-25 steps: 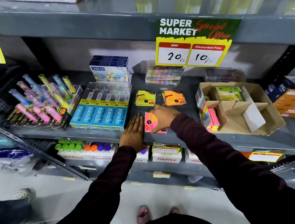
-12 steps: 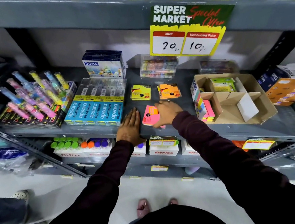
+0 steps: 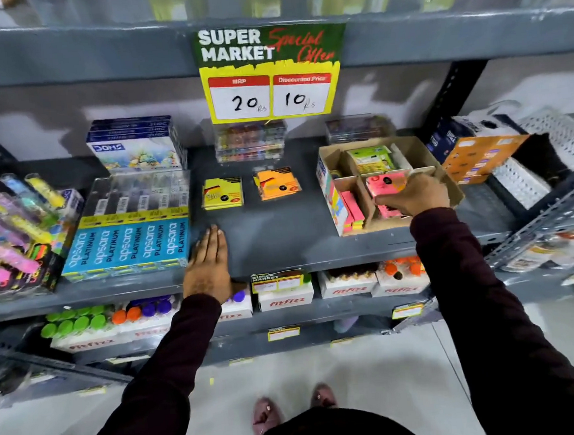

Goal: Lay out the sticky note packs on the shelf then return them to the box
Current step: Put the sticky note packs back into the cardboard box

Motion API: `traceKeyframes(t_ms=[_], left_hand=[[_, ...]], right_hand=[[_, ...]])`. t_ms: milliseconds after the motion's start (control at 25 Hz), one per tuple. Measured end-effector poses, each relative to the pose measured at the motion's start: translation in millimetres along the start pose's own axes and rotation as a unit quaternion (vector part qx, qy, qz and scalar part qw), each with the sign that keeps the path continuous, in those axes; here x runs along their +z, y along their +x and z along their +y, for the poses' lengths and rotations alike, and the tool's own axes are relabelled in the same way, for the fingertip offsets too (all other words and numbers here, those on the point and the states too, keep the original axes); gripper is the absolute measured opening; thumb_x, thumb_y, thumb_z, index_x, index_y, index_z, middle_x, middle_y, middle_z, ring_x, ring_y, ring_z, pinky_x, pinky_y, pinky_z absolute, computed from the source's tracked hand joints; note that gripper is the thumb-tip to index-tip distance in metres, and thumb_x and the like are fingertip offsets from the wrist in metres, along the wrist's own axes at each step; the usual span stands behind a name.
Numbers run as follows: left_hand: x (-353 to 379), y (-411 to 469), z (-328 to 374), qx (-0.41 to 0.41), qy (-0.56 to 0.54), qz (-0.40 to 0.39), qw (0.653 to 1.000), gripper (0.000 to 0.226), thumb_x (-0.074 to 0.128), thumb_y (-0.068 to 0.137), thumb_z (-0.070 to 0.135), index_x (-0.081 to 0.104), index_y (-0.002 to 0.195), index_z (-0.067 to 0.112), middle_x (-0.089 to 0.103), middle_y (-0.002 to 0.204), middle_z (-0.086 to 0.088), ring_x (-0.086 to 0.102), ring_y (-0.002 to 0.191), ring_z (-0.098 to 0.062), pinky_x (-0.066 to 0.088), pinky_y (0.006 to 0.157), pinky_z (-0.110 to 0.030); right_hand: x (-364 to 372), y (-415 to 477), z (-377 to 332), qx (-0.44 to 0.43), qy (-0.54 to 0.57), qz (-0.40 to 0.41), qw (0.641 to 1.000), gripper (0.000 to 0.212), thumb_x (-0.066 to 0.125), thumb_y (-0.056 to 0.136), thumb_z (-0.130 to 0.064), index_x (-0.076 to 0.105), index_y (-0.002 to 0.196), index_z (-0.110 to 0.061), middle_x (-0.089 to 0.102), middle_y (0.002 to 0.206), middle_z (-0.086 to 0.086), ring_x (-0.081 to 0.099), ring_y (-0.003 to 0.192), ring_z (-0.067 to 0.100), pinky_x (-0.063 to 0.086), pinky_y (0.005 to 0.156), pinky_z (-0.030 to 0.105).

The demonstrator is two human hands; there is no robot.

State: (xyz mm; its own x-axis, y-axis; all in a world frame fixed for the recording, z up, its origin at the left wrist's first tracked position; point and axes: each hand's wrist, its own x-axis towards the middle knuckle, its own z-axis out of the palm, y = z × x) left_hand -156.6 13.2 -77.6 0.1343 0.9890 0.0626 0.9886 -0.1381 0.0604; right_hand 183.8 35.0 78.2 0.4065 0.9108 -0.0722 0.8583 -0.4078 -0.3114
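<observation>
My right hand (image 3: 414, 195) holds a pink sticky note pack (image 3: 384, 185) inside the cardboard box (image 3: 448, 184) at the right of the grey shelf (image 3: 280, 231). The box also holds a green pack (image 3: 370, 159) at the back and pink packs (image 3: 352, 208) in its left compartment. A yellow pack (image 3: 222, 193) and an orange pack (image 3: 277, 183) lie flat on the shelf, side by side. My left hand (image 3: 208, 264) rests flat on the shelf's front edge, fingers together, holding nothing.
Blue pencil boxes (image 3: 126, 243) lie just left of my left hand, highlighter packs (image 3: 8, 232) further left. A DOMS box (image 3: 134, 150) and clear pen cases (image 3: 250, 141) stand at the back. An orange carton (image 3: 480, 159) sits right of the box. A price sign (image 3: 269, 78) hangs above.
My right hand lifted the pink pack off the middle of the shelf and carried it right into the box. My left hand stayed on the shelf edge.
</observation>
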Motion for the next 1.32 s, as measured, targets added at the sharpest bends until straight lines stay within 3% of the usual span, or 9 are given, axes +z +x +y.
traceKeyframes(t_ms=[120, 400, 640, 840, 960, 1080, 1200, 1320], left_hand=[[-4.2, -0.7, 2.2, 0.000, -0.002, -0.019, 1.000, 0.128, 0.080, 0.052, 0.057, 0.012, 0.142, -0.002, 0.016, 0.153, -0.020, 0.017, 0.140, -0.032, 0.015, 0.114, -0.040], [-2.3, 0.3, 2.1, -0.003, 0.015, -0.026, 1.000, 0.130, 0.077, 0.053, 0.062, 0.008, 0.142, -0.001, 0.012, 0.154, -0.018, 0.014, 0.141, -0.029, 0.011, 0.114, -0.038], [-2.3, -0.7, 1.2, -0.001, 0.016, -0.023, 1.000, 0.129, 0.075, 0.055, 0.064, 0.006, 0.143, 0.000, 0.010, 0.154, -0.018, 0.011, 0.142, -0.029, 0.010, 0.114, -0.039], [-6.1, -1.0, 4.3, -0.007, 0.011, -0.005, 1.000, 0.111, 0.077, 0.066, 0.047, 0.012, 0.142, -0.001, 0.015, 0.153, -0.018, 0.019, 0.140, -0.030, 0.017, 0.113, -0.038], [-11.2, -1.7, 4.0, -0.006, -0.024, -0.029, 0.999, 0.116, 0.070, 0.069, 0.057, -0.002, 0.143, 0.002, -0.001, 0.155, -0.014, 0.003, 0.143, -0.026, 0.001, 0.114, -0.034], [-9.8, -3.1, 3.7, 0.005, -0.028, 0.001, 1.000, 0.110, 0.065, 0.075, 0.055, -0.005, 0.143, 0.003, -0.005, 0.155, -0.013, -0.002, 0.143, -0.024, -0.005, 0.110, -0.031], [-9.4, -2.3, 1.6, 0.011, -0.037, -0.004, 0.999, 0.109, 0.064, 0.075, 0.056, 0.001, 0.142, -0.001, -0.002, 0.153, -0.014, 0.003, 0.142, -0.027, 0.001, 0.113, -0.033], [-13.1, -0.2, 1.6, 0.014, -0.046, -0.017, 0.999, 0.111, 0.060, 0.065, 0.065, 0.018, 0.139, -0.007, 0.019, 0.150, -0.022, 0.021, 0.138, -0.034, 0.015, 0.114, -0.038]], right_hand=[[13.7, 19.6, 9.6, 0.048, 0.044, -0.043, 0.997, 0.062, 0.074, 0.075, -0.044, 0.062, 0.119, -0.001, 0.065, 0.123, 0.022, 0.060, 0.115, 0.035, 0.047, 0.097, 0.037], [35.9, 33.3, 1.7, 0.092, 0.078, -0.097, 0.988, 0.071, 0.059, 0.082, -0.057, 0.057, 0.125, -0.001, 0.058, 0.133, 0.020, 0.054, 0.124, 0.034, 0.044, 0.103, 0.037], [31.2, 36.7, 0.4, 0.060, 0.074, -0.174, 0.980, 0.052, 0.058, 0.093, -0.023, 0.043, 0.137, 0.000, 0.051, 0.140, 0.016, 0.046, 0.131, 0.030, 0.036, 0.109, 0.030], [19.9, 24.8, -23.5, 0.011, 0.004, -0.093, 0.996, 0.036, 0.053, 0.095, -0.017, 0.055, 0.123, 0.006, 0.060, 0.128, 0.022, 0.055, 0.121, 0.036, 0.043, 0.100, 0.035], [14.1, 18.7, -64.4, -0.065, 0.024, -0.049, 0.996, 0.039, 0.052, 0.095, -0.019, 0.051, 0.126, 0.005, 0.057, 0.131, 0.022, 0.052, 0.124, 0.035, 0.041, 0.102, 0.035], [36.9, 17.2, -111.7, -0.114, 0.029, -0.079, 0.990, 0.045, 0.053, 0.093, -0.025, 0.052, 0.127, 0.004, 0.055, 0.133, 0.022, 0.050, 0.125, 0.036, 0.038, 0.108, 0.039], [70.5, 14.6, -148.1, -0.130, 0.048, -0.105, 0.985, 0.045, 0.059, 0.091, -0.031, 0.059, 0.118, 0.005, 0.061, 0.127, 0.021, 0.056, 0.120, 0.035, 0.046, 0.098, 0.036], [105.2, 23.0, -163.1, -0.108, 0.060, -0.126, 0.984, 0.079, 0.070, 0.076, -0.050, 0.050, 0.132, 0.002, 0.054, 0.137, 0.019, 0.053, 0.126, 0.032, 0.046, 0.101, 0.035]])
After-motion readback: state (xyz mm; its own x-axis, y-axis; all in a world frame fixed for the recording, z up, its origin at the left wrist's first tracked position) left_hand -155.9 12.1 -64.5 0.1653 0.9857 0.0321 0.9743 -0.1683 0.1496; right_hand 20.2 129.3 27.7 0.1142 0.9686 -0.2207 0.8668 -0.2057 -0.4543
